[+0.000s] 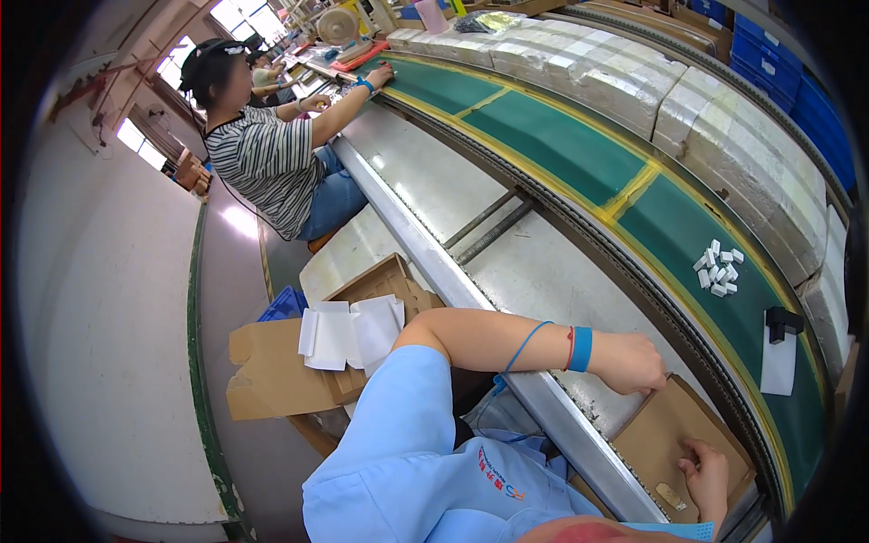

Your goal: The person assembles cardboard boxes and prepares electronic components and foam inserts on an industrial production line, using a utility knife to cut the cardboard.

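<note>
A brown cardboard box (647,435), shallow or flattened, lies on the metal ledge in front of me, beside the conveyor. My left hand (626,362), with a blue band at its wrist, is closed on the box's far edge; its fingertips are hidden. Over the near right part of the box is my right hand (707,478), its fingers loosely bent, with a gap between thumb and forefinger and nothing visible in it. A pale, irregular patch (670,495) shows on the cardboard beside that hand.
Small white blocks (718,269), a black part (782,324) and a white card (778,366) sit on the green conveyor belt (575,149). White foam blocks (733,149) line its far side. An open carton (281,376) with white folded trays (348,332) stands left. A co-worker (272,145) sits farther along.
</note>
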`<state>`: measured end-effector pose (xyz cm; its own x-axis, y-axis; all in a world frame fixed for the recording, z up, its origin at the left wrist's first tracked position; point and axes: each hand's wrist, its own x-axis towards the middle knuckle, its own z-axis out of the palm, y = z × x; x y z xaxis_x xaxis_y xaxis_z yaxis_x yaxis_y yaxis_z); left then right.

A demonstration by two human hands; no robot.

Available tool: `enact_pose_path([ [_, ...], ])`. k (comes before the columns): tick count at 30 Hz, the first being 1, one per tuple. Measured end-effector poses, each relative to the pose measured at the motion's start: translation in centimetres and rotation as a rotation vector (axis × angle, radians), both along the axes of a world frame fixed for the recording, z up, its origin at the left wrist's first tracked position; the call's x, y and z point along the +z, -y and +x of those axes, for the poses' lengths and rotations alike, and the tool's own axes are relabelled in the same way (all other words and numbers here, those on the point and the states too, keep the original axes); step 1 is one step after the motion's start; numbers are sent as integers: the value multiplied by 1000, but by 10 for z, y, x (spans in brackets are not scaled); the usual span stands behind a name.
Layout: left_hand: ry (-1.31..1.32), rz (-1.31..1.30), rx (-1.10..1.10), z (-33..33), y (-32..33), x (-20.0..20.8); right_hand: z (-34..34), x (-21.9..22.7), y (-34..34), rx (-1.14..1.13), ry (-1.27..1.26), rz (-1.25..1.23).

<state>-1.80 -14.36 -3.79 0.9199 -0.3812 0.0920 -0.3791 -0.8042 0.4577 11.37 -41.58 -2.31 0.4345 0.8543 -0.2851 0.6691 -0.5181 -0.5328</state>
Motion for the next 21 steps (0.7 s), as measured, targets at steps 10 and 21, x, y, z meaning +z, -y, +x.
enact_pose_path([
  [10,11,-9,6,0,0,-4,1,1,1,21,7,2],
  [21,-14,2,15,-1,-1,-4,4,-5,6,32,-12,-42],
])
